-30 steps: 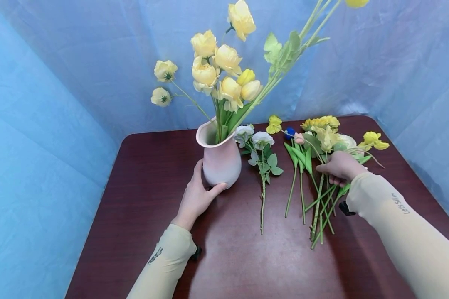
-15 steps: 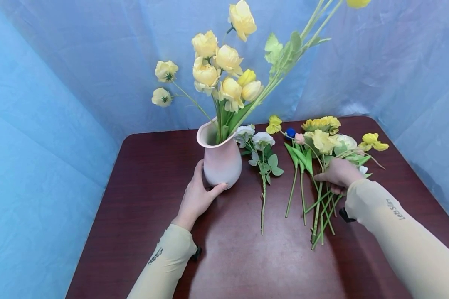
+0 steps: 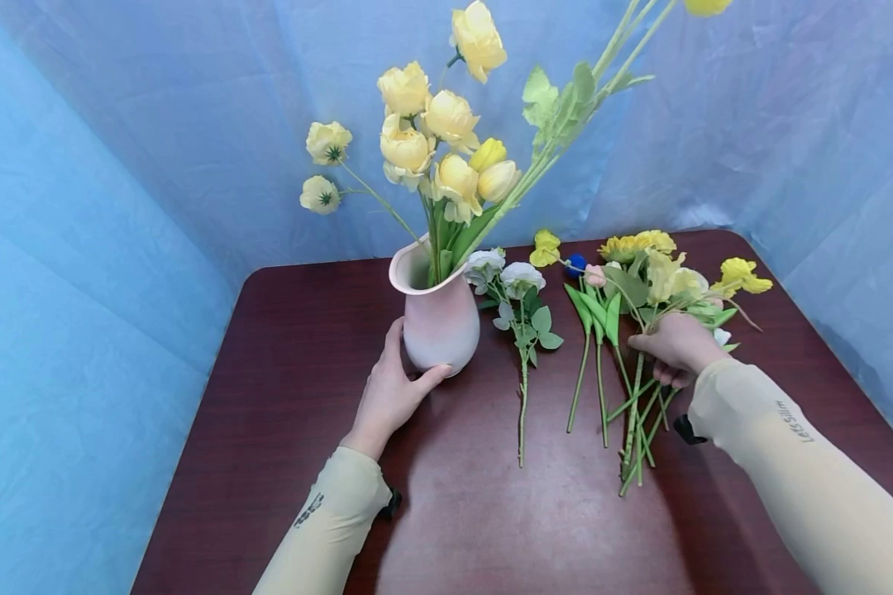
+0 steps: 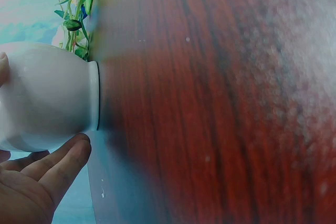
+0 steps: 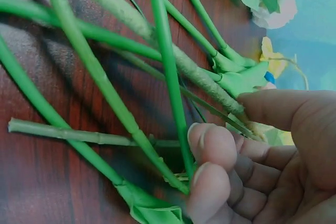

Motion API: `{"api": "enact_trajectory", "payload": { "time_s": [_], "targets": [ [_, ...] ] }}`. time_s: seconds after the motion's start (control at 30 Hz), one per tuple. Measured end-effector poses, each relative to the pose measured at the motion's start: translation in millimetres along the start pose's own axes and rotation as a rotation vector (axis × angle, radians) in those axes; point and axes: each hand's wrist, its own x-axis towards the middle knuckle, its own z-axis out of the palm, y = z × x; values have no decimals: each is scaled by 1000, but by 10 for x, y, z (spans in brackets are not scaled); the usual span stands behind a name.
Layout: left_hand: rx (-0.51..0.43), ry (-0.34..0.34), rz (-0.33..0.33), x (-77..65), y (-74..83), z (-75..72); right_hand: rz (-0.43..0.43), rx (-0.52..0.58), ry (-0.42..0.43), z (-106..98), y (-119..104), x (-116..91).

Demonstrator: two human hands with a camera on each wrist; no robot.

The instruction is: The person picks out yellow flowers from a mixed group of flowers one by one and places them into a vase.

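Observation:
My left hand (image 3: 389,390) holds the pink-and-white vase (image 3: 441,329) low on its body, thumb across the front and fingers round the left side. In the left wrist view the fingertips lie along the vase wall near its foot. Pale yellow blooms (image 3: 454,116), tulips (image 3: 499,180) and long leafy stems (image 3: 543,157) stand in the vase. At the right, my right hand (image 3: 677,349) reaches into a pile of artificial flowers. Its thumb and fingers pinch a thick fuzzy flower stem (image 5: 199,74), while smooth green stems (image 5: 168,61) cross close by the fingertips.
Two white roses on leafy stems (image 3: 523,330) lie between the vase and the pile. Green-leaved tulips (image 3: 586,310), a blue bloom (image 3: 576,264) and yellow flowers (image 3: 744,276) lie on the dark red table (image 3: 305,330). Blue curtains (image 3: 193,149) enclose the back and sides.
My right hand has lowered slightly since a second ago. The pale yellow bloom above it has tipped rightward and some stems below have shifted. My left hand and the vase stay put.

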Motion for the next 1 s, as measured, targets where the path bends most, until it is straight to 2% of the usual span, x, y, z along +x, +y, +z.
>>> {"api": "enact_trajectory", "payload": {
  "time_s": [0.2,0.27,0.43,0.7,0.9,1.0],
  "targets": [
    [-1,-4,4,1,2,0,18,327,-54,-81,68,-32],
    [-4,-4,5,2,3,-1,12,400,-66,-120,81,-52],
    [-5,4,5,3,2,-6,-41,427,-41,-190,104,-100],
    [-1,-16,4,12,7,-6,-143,435,165,-284,58,-231],
    [-2,-12,-3,11,-1,-5,-207,579,250,-341,1,-285],
    [-2,-7,-6,12,-10,1,-274,663,285,-352,-38,-314]
  ]
}}
